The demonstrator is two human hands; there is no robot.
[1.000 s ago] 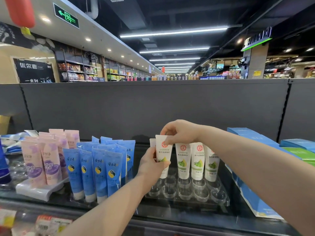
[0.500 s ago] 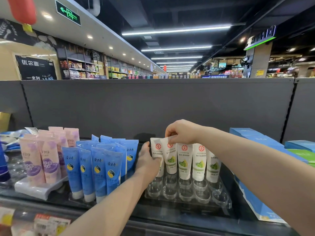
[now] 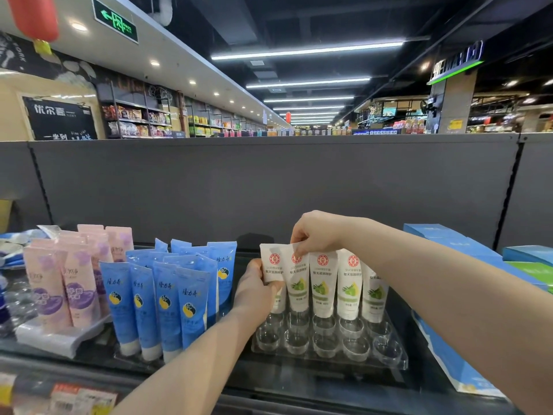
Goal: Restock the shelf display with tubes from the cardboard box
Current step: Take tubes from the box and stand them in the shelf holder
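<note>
Left hand grips the end white tube; right hand pinches the next tube at its top. Blue tubes stand just beside on the left.

My left hand and right hand are bare, and my left forearm and right forearm are bare and smooth as well, right back to the edges of the view, so whatever I wear higher up is out of sight.

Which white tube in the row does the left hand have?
The leftmost white tube, next to the blue tubes. The left hand grips its lower part; the right hand pinches the top of the second white tube.
</note>
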